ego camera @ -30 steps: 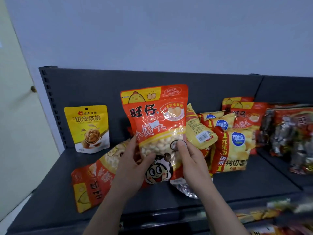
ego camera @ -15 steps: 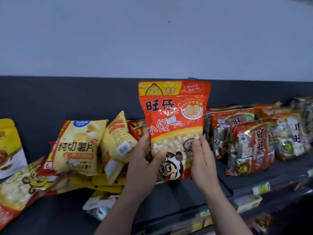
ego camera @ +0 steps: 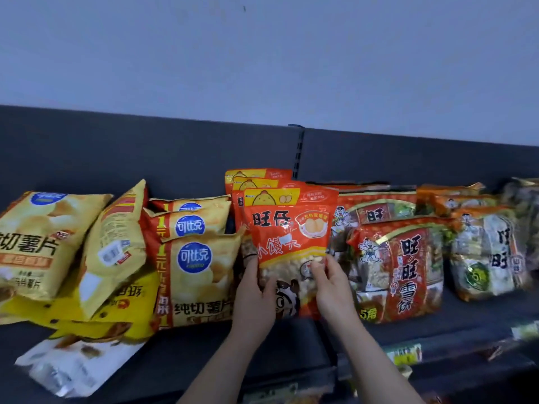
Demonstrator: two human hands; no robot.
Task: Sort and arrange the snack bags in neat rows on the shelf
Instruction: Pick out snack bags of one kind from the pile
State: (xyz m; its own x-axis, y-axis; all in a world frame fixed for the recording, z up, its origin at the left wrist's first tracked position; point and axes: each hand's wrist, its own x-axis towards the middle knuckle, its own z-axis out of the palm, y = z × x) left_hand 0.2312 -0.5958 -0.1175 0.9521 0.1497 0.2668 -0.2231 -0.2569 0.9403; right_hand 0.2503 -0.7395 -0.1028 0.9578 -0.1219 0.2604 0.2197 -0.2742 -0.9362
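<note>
An orange snack bag (ego camera: 287, 228) with a cartoon face stands upright on the dark shelf (ego camera: 204, 354), in front of two matching orange bags (ego camera: 256, 177). My left hand (ego camera: 253, 301) grips its lower left side. My right hand (ego camera: 332, 290) grips its lower right side, thumb on the front. To its left stands a row of yellow chip bags (ego camera: 198, 266); to its right stand red rice cracker packs (ego camera: 399, 269).
Loose yellow chip bags (ego camera: 43, 243) lean in a heap at the left, over a flat yellow bag (ego camera: 122, 310) and a white bag (ego camera: 73, 365) lying near the shelf's front edge. More cracker packs (ego camera: 487, 252) fill the right. Price tags (ego camera: 405, 352) line the front rail.
My view and both hands moved right along the shelf. The orange bag went from held in the air down onto the shelf, in front of the two matching bags.
</note>
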